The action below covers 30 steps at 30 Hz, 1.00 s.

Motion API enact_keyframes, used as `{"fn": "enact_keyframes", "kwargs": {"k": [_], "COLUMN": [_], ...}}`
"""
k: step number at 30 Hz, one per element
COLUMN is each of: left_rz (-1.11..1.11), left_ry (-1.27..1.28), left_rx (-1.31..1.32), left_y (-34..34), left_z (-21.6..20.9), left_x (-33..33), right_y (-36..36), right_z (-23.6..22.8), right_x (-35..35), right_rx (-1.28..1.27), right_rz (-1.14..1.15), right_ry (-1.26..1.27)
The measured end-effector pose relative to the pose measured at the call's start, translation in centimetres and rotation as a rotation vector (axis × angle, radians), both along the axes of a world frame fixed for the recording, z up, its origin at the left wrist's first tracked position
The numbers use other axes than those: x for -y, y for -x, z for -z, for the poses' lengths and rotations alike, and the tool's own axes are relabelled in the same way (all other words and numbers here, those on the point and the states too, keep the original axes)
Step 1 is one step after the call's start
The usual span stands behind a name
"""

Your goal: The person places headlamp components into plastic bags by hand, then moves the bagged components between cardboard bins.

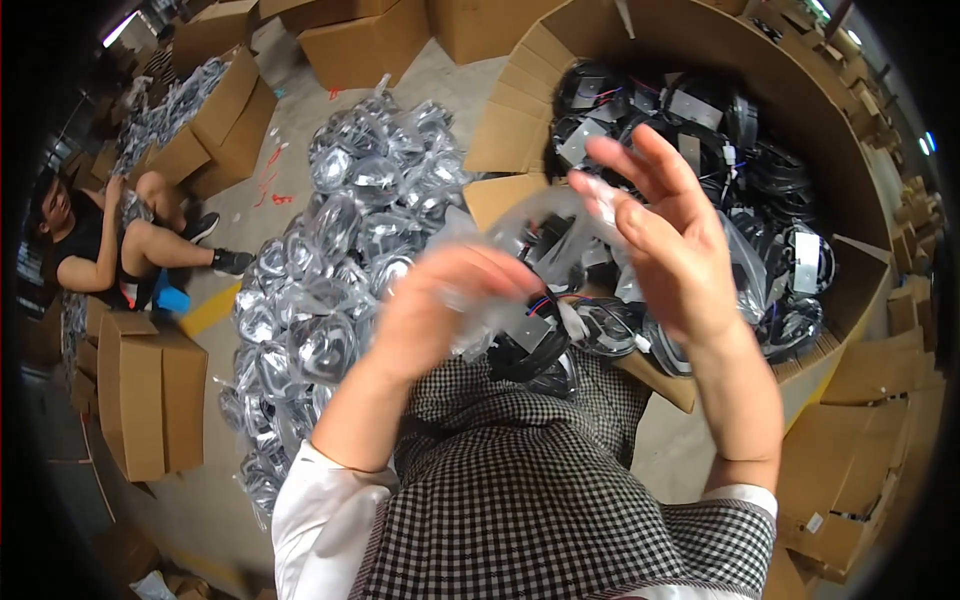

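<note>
Bagging seems in hand: a clear bag shows between left hand and right hand; whether either grip holds it, I cannot tell. The coil sits below; next likely calls for opening the bag.

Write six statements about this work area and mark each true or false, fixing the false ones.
1. The large open cardboard box holds black coiled cables. True.
2. The left hand and the right hand wear black gloves. False: both are bare.
3. Clear plastic shows between the two hands. True.
4. The apron is plain red. False: it has a dark-and-white check.
5. Plastic-wrapped bundles lie heaped on the floor, left of the large open cardboard box. True.
6. The other person is standing at the right edge. False: that person sits at the left.
</note>
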<state>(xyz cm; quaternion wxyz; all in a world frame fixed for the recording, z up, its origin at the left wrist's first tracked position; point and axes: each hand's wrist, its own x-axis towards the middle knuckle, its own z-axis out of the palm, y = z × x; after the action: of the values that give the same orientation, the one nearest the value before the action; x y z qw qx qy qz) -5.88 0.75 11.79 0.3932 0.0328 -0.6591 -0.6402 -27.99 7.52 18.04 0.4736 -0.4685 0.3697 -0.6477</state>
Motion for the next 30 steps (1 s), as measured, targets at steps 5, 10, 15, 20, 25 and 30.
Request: {"fn": "enact_keyframes", "kwargs": {"k": [5,10,15,20,25,30], "left_rz": [0.18,0.472,-0.08,-0.711,-1.172,-1.573], "left_ry": [-1.056,-1.05,-0.954,0.814,0.922,1.155], "left_rx": [-0.298,-0.584,0.016,0.819,0.963,0.976], "left_y": [3.6,1.7,-1.8,-6.5,-11.4,-14.8], "left_z": [-0.2,5.8,0.6,-5.3,-3.9,-6.6], "left_x": [-1.6,-1.1,-3.4,-2.7,5.0,7.1], "right_y": [-3.1,-1.6,-2.6,-1.2,2.6,8.4], "right_z": [0.2,5.1,3.8,6.0,7.7,4.2], "right_x": [-3.6,-2.5,-1.6,-0.8,-1.9,-5.8], "right_rx": [-0.809,-0.307,-0.515,-0.604,-0.464,-1.017], "right_rz": [-0.375,-0.415,-0.326,-0.493,-0.442,0.372], "right_ry": [0.312,0.013,0.295,0.184,-0.106,0.206]}}
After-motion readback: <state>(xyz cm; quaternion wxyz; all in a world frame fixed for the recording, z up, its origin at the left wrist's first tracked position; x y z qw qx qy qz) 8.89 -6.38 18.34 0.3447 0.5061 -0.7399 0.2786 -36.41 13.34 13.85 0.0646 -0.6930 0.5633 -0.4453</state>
